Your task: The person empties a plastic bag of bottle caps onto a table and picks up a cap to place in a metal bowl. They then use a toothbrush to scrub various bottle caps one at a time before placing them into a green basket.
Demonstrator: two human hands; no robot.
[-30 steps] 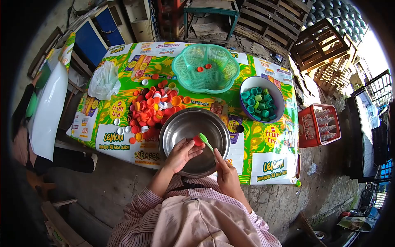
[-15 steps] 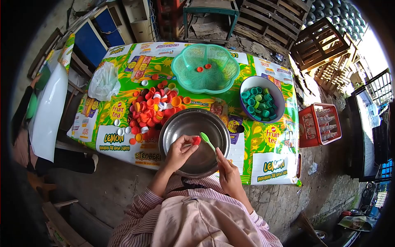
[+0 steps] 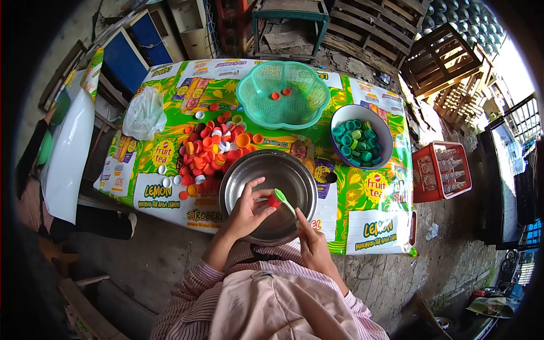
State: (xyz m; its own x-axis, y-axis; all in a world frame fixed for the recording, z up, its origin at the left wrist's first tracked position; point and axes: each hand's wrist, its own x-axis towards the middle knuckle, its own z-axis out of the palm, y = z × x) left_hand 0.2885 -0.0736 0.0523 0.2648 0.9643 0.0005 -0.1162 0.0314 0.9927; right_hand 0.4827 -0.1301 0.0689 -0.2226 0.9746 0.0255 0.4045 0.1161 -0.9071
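On the tabletop (image 3: 343,224), a steel bowl (image 3: 299,182); at its right rim, the right hand (image 3: 313,241) grips a green-tipped tool (image 3: 282,198); over its middle, the left hand (image 3: 245,212) pinches a red cap (image 3: 273,201), best braced there against the tool's push.

We count one green tool (image 3: 285,202), one steel bowl (image 3: 266,170), one purple bowl (image 3: 381,126) and one basket (image 3: 256,93). In it, we count two caps (image 3: 276,96).

Striped pink-and-white sleeves (image 3: 199,279), plain pale pink cloth (image 3: 266,306) over the chest, dark strip (image 3: 266,256) near the waist, possibly a belt
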